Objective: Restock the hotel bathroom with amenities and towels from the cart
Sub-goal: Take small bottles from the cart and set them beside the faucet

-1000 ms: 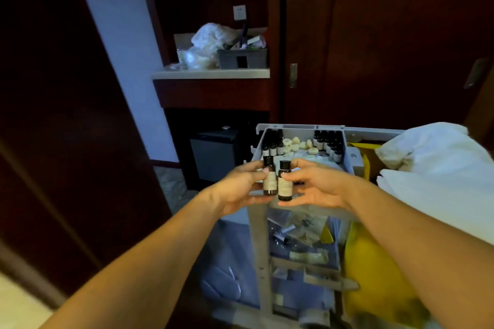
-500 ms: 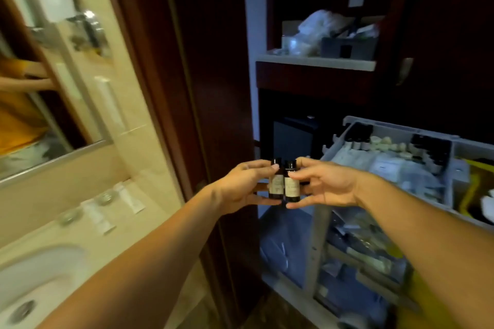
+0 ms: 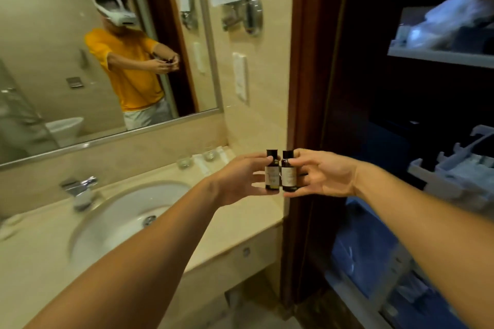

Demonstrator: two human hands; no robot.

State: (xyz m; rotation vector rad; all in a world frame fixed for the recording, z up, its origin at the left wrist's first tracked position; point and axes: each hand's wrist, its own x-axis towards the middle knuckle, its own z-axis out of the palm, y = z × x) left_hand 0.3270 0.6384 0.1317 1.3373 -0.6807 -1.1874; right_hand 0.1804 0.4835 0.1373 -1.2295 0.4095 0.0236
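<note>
Two small dark bottles [image 3: 280, 170] held upright, touching, above the vanity counter's [image 3: 240, 219] right end; left hand [image 3: 242, 180] pinches the left one, right hand [image 3: 318, 177] the right; view has swung from the cart [image 3: 441, 181] to the counter, so placing is likely next; labels unreadable; cart blurred, cut off right of the counter.

Warm, dim light filled the left of the frame; the right lay in deep shadow, motion-blurred, edges bent by wide-angle distortion.
</note>
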